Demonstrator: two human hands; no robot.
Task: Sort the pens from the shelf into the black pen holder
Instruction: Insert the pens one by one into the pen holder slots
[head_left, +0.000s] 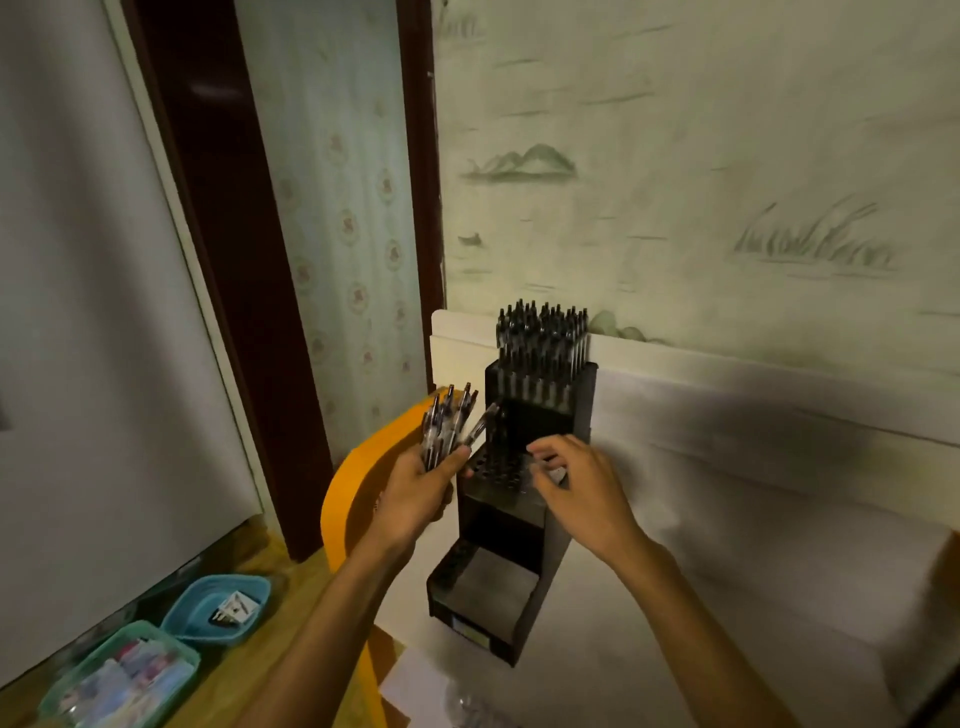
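L hand w/ pen bundle, R hand over holder.

Left hand (415, 493) grips a bundle of clear black-capped pens (448, 426); right hand (576, 486) blurred, fingers curled, grip unclear, over tiered black plastic pen holder (511, 525) on white surface (727, 545). Rear tier: upright pens (543, 338).

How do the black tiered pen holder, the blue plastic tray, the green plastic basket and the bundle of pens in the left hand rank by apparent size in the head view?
1. Black tiered pen holder
2. Green plastic basket, partly cropped and nearer the camera, so unsure
3. Blue plastic tray
4. Bundle of pens
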